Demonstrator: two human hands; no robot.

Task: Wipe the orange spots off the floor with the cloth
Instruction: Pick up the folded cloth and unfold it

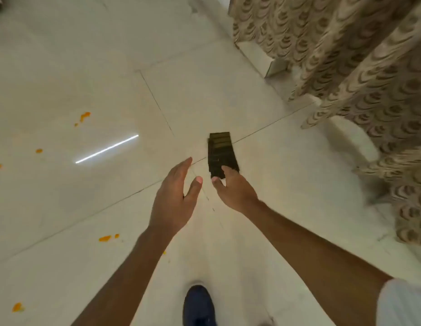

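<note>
Right hand [233, 189] gripping the folded dark cloth [221, 151] at its near end, left hand [174, 196] spread wide just beside.

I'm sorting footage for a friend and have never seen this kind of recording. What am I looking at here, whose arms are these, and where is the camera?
There is no machine here. A person wears a wide-angle camera on the head, so this single view looks forward and down along their own bare arms. The left hand is open, fingers spread, holding nothing. The right hand reaches to a dark folded cloth; its fingers lie over the cloth's near end, though a firm grip cannot be confirmed, nor whether the cloth rests on the floor. Below is a pale tiled floor with small orange spots on the left side, for example one farther off and one nearer. A patterned curtain hangs at the right. The bright streak is a lamp's reflection. At the bottom is the person's dark shoe.
</note>
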